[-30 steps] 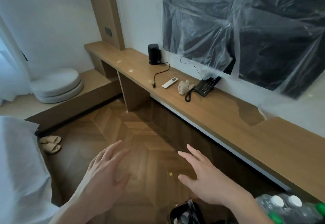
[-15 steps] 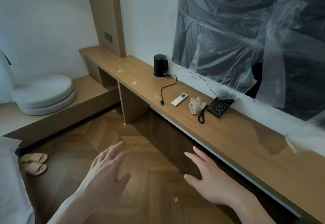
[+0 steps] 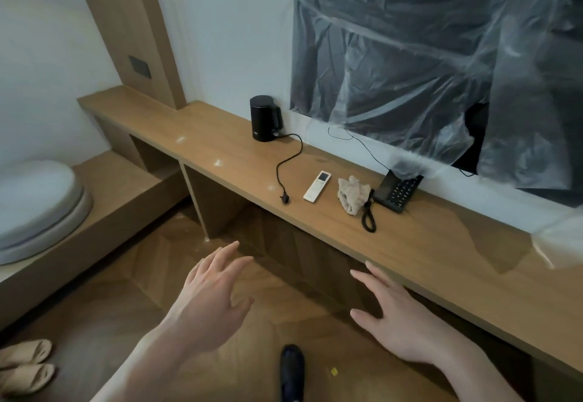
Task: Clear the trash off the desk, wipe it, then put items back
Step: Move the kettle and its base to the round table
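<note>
Remote [image 3: 317, 186] lies between plug [image 3: 285, 199] and cloth [image 3: 352, 194] (on desk [image 3: 410, 244]).

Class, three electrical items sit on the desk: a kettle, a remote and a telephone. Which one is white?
The remote, a slim white stick lying flat between the plug end of the kettle's cord and the crumpled cloth. The kettle and telephone are both black.

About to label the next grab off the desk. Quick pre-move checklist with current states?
1. Left hand free: ok, fingers spread, holds nothing.
2. Right hand free: ok, open, holds nothing.
3. Crumpled beige wad reachable: cannot tell; it lies on the desk between the white remote and the black phone, both hands well short of it.
4. Wad clear of the phone's coiled cord: not ok, they look to be touching.
5. Black kettle cable out of the way: ok, its plug lies left of the remote.
6. Trash bin in view: not ok.
</note>
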